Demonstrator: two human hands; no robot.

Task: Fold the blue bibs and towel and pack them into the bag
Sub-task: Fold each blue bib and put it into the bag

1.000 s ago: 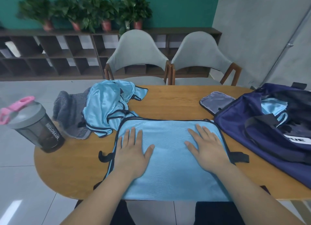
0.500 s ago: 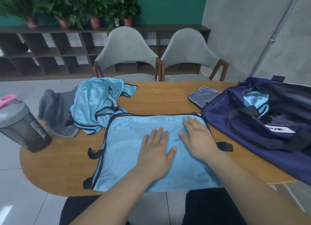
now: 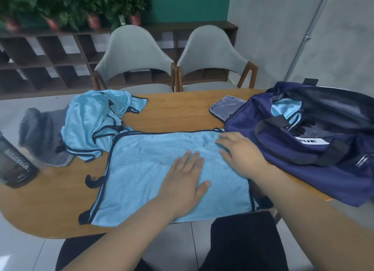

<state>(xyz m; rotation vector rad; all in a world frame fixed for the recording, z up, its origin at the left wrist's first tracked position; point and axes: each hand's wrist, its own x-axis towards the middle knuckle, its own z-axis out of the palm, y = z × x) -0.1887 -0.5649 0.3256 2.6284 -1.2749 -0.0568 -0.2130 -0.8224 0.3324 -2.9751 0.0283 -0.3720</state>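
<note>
Head view looks down on a wooden table (image 3: 174, 112). One blue bib (image 3: 141, 169) with black trim lies spread flat at the near edge, its hem hanging over. The left hand (image 3: 185, 181) lies palm down on the bib's middle, fingers straight and close together. The right hand (image 3: 240, 155) rests at the bib's far right corner, just beside the navy bag (image 3: 315, 161); blur hides whether its fingers pinch the cloth. The bag is open, with light blue cloth (image 3: 283, 108) inside. Left of the flat bib, a crumpled heap of blue bibs (image 3: 91, 125) touches it, and a grey towel (image 3: 40, 133) lies next to a dark shaker bottle (image 3: 14, 163).
</note>
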